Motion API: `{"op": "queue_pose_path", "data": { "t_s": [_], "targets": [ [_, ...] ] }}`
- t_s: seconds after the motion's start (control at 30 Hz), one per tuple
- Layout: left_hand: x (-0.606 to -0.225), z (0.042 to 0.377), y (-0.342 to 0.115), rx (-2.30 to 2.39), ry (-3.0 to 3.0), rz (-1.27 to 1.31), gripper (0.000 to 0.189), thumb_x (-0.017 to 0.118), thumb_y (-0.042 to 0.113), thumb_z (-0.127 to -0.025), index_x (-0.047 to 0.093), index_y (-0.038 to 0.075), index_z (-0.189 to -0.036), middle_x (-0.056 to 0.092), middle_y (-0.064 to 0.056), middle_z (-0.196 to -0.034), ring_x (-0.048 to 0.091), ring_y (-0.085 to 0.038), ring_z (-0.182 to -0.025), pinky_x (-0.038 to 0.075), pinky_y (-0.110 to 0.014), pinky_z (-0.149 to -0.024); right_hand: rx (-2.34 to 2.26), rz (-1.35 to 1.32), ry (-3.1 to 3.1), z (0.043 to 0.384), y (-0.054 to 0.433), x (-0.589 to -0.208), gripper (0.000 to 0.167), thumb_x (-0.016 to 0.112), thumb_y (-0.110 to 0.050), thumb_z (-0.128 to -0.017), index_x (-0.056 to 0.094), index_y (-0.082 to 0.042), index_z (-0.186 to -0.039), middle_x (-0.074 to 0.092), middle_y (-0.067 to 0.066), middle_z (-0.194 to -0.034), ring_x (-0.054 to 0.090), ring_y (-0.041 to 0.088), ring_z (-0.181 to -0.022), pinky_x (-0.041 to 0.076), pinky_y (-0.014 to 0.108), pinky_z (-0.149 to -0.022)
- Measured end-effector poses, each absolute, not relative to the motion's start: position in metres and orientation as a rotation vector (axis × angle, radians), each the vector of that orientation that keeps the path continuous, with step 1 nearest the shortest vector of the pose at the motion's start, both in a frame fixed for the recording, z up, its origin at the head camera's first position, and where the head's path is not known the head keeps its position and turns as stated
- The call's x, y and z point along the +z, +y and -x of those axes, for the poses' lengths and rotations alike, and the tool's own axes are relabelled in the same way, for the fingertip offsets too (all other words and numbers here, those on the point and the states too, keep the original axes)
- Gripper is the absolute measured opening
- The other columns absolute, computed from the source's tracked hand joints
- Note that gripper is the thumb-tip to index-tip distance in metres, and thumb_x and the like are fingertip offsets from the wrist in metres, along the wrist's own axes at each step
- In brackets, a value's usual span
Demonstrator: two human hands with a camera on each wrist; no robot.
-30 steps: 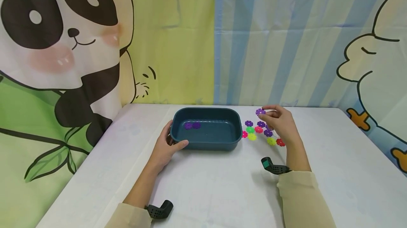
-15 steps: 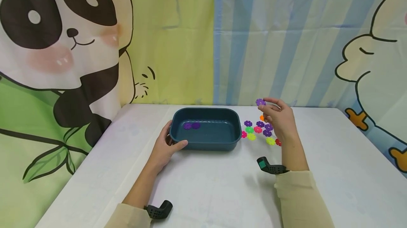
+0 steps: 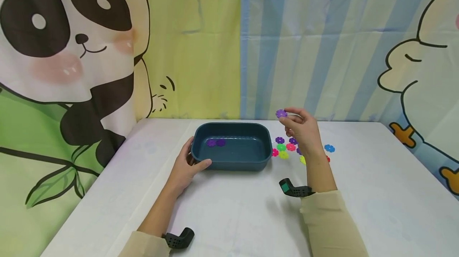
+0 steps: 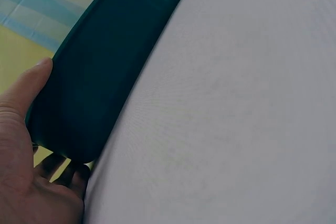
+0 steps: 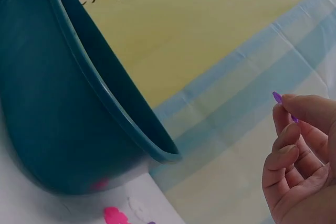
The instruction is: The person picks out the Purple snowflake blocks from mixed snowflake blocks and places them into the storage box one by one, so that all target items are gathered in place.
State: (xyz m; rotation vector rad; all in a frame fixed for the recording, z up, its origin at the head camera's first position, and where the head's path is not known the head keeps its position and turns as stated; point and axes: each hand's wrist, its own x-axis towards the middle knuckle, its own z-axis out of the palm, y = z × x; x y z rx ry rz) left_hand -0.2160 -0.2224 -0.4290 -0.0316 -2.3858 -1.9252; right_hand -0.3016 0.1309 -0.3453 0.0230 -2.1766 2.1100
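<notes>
A dark teal plastic basin (image 3: 233, 165) stands on the white table, two purple flower-shaped pieces (image 3: 216, 142) lying inside it. My left hand (image 3: 188, 166) grips the basin's left end, thumb along the front and fingers round the side, as the left wrist view also shows. Above the table, right of the basin, my right hand (image 3: 305, 131) pinches a purple flower-shaped plastic piece (image 3: 281, 113) between thumb and index finger. In the right wrist view this piece (image 5: 277, 97) appears edge-on. Several loose flower pieces (image 3: 291, 147) in purple, green, pink and yellow lie below that hand, which partly hides them.
Beyond the right wrist lies a blue flower piece (image 3: 329, 148). Printed curtains (image 3: 201, 69) hang behind the table's back edge. Black wrist cameras (image 3: 295, 189) are strapped to both wrists.
My right hand has risen and moved left toward the basin with the purple flower piece, uncovering the blue one. My left hand and the basin have stayed in place.
</notes>
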Motion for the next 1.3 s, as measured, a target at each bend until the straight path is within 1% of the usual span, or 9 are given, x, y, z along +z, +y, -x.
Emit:
{"op": "queue_pose_path", "data": {
  "t_s": [0.23,0.43,0.7,0.9,1.1,1.3],
  "targets": [
    [-0.428,0.215,-0.222,-1.922,-2.392,0.018,0.101,0.082,0.032,-0.09,0.016,0.025,-0.167,0.024,-0.009,-0.171,0.024,-0.031,-0.159,0.026,-0.046,-0.127,2.109,-0.088,-2.212,0.306,0.121,-0.347,0.047,0.077,-0.029,-0.095,0.062,-0.013,-0.137,0.07,-0.005,-0.095,0.06,0.014,-0.077,0.057,0.02,-0.07],
    [-0.428,0.215,-0.222,-1.935,-2.382,0.03,0.101,0.082,0.029,-0.091,0.016,0.025,-0.167,0.025,-0.009,-0.171,0.025,-0.031,-0.159,0.027,-0.045,-0.127,2.095,-0.089,-2.239,0.307,0.113,-0.347,0.048,0.076,-0.029,-0.096,0.062,-0.013,-0.138,0.069,-0.004,-0.1,0.062,0.016,-0.08,0.058,0.021,-0.074],
    [-0.431,0.217,-0.222,-1.927,-2.382,0.023,0.1,0.082,0.03,-0.09,0.017,0.026,-0.166,0.024,-0.009,-0.171,0.026,-0.032,-0.158,0.028,-0.045,-0.126,2.122,-0.117,-2.228,0.311,0.105,-0.35,0.047,0.076,-0.025,-0.096,0.062,-0.011,-0.139,0.069,-0.003,-0.099,0.06,0.013,-0.075,0.057,0.02,-0.069],
    [-0.431,0.216,-0.223,-1.915,-2.388,0.006,0.1,0.082,0.03,-0.091,0.017,0.026,-0.166,0.023,-0.006,-0.172,0.026,-0.03,-0.158,0.029,-0.046,-0.126,2.135,-0.13,-2.223,0.313,0.098,-0.352,0.048,0.077,-0.023,-0.095,0.062,-0.009,-0.139,0.068,0.0,-0.099,0.059,0.018,-0.076,0.056,0.02,-0.067],
    [-0.431,0.216,-0.223,-1.91,-2.391,0.007,0.1,0.081,0.031,-0.091,0.016,0.026,-0.166,0.024,-0.006,-0.172,0.025,-0.03,-0.159,0.028,-0.046,-0.126,2.146,-0.124,-2.222,0.314,0.09,-0.352,0.045,0.077,-0.021,-0.095,0.064,-0.011,-0.137,0.066,0.0,-0.098,0.059,0.02,-0.077,0.055,0.021,-0.068],
    [-0.431,0.217,-0.221,-1.923,-2.384,0.016,0.101,0.083,0.032,-0.09,0.017,0.026,-0.166,0.023,-0.007,-0.171,0.026,-0.031,-0.158,0.029,-0.046,-0.126,2.155,-0.134,-2.233,0.315,0.084,-0.353,0.044,0.078,-0.022,-0.094,0.065,-0.013,-0.135,0.067,0.001,-0.099,0.058,0.016,-0.074,0.056,0.02,-0.069]
  ]
}}
